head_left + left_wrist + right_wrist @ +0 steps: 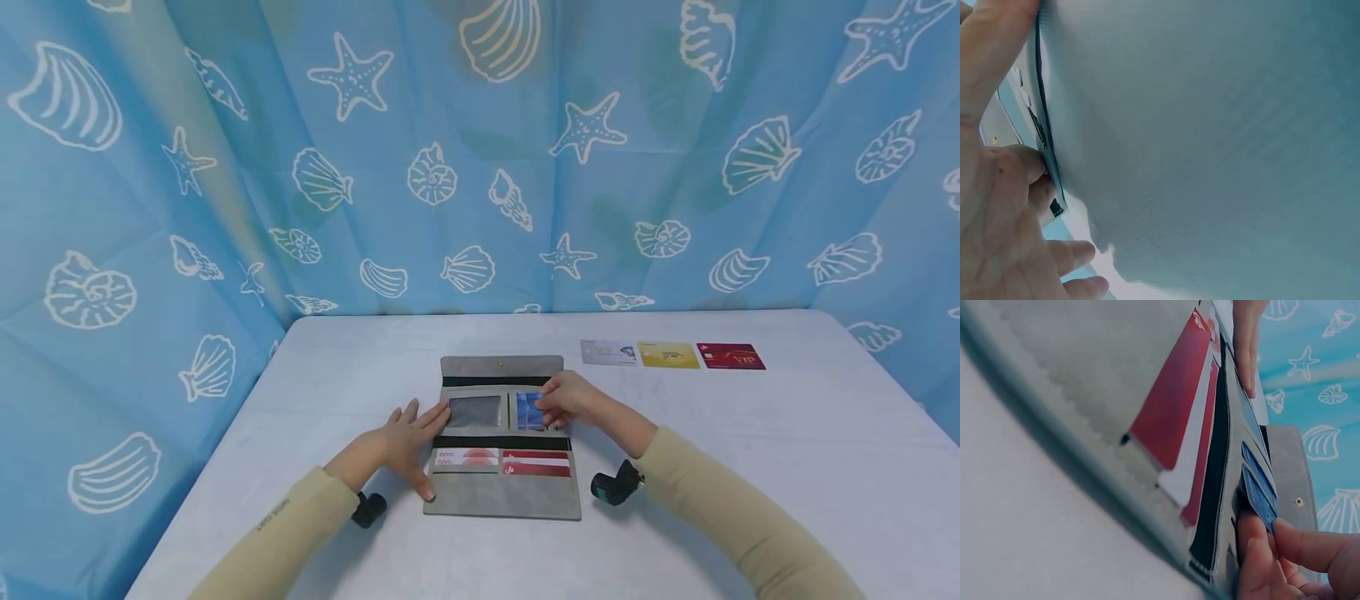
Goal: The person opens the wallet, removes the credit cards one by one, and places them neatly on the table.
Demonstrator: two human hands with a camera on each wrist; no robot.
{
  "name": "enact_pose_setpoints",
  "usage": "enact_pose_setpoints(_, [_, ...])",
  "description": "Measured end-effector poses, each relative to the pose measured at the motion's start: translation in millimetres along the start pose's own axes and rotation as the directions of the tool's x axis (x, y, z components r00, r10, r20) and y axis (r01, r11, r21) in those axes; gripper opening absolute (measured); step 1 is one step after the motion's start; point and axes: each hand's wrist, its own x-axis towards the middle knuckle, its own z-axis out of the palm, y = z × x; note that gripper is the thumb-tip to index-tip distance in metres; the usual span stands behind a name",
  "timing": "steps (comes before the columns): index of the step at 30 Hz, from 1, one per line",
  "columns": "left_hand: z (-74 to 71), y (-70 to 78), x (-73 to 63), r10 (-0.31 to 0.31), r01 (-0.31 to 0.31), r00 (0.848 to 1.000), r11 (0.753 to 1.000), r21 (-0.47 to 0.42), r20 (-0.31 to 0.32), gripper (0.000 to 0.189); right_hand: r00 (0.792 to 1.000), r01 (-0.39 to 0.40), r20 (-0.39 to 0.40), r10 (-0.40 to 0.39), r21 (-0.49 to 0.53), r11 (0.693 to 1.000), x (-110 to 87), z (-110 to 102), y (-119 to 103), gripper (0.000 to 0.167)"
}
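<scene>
A grey wallet (502, 500) lies unfolded on the table. My left hand (408, 442) rests along its left side, fingers spread, with fingertips on the upper panel and the thumb at the lower edge. At the upper right slots, my right hand (567, 400) pinches a blue card (1260, 500) between thumb and fingers; part of that card sits inside the slot. Another blue card (1249, 452) shows just beyond it in the right wrist view. Lower pockets hold red-and-white cards (536, 463) on the right and white-and-pink ones (467, 457) on the left. A dark clear window (476, 412) fills the upper left panel.
Silver (608, 352), gold (669, 355) and red VIP (731, 357) cards lie in a row at the back right. The white table (750, 467) meets a blue shell-patterned curtain (450, 167) behind. Black wrist cameras (615, 483) hang under both forearms.
</scene>
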Motion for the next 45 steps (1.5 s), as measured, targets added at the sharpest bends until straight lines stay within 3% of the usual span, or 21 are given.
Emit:
enact_pose_setpoints(11, [-2.5,3.0,0.0,-0.015,0.015,1.0,1.0,-0.001,0.014,0.121,1.0,-0.02,-0.021,0.02,0.025,0.999,-5.4,-22.3,16.1,0.018])
enact_pose_setpoints(33, [1.4,1.7,1.0,-0.015,0.015,1.0,1.0,0.001,-0.004,0.122,0.998,-0.046,-0.031,0.048,0.067,0.997,-27.4,-87.5,47.9,0.037])
enact_pose_setpoints(45, [2.4,1.0,3.9,-0.012,0.012,1.0,1.0,-0.006,-0.005,0.123,0.994,-0.078,-0.072,0.086,0.101,0.992,-30.2,-106.8,57.7,0.038])
